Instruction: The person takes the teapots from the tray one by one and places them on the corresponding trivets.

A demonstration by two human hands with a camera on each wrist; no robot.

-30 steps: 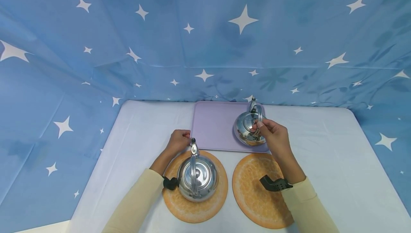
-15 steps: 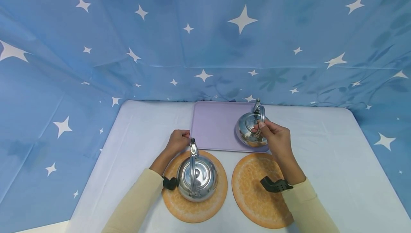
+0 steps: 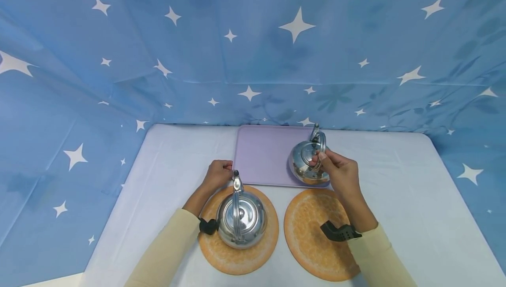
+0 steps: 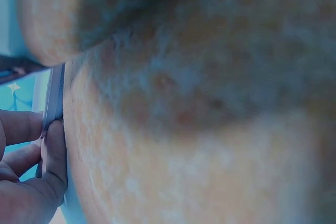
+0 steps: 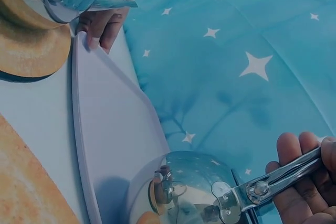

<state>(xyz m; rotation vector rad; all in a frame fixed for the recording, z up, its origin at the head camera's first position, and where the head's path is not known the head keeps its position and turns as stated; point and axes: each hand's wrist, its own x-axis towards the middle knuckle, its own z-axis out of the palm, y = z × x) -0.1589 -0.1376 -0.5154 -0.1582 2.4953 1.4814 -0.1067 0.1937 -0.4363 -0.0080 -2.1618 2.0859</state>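
My right hand [image 3: 343, 175] grips the upright handle of a shiny steel kettle [image 3: 301, 157] at the right end of a lilac tray [image 3: 261, 155]. Its spout points to the far side. Whether the kettle touches the tray or hangs just above it, I cannot tell. My left hand [image 3: 218, 173] pinches the tray's near left corner; the left wrist view shows the fingers [image 4: 52, 156] on its edge. A second steel kettle [image 3: 250, 219] stands upright on the left orange-slice mat [image 3: 272, 238], beside my left wrist, spout pointing away.
A second orange-slice mat [image 3: 308, 234] lies under my right forearm, bearing no kettle. White cloth [image 3: 419, 199] covers the table. A blue curtain with white stars [image 3: 189, 58] rises along the back and left edges.
My right hand and its kettle have shifted slightly to the right and a little toward me over the tray. The left hand, the tray and the other kettle stay put.
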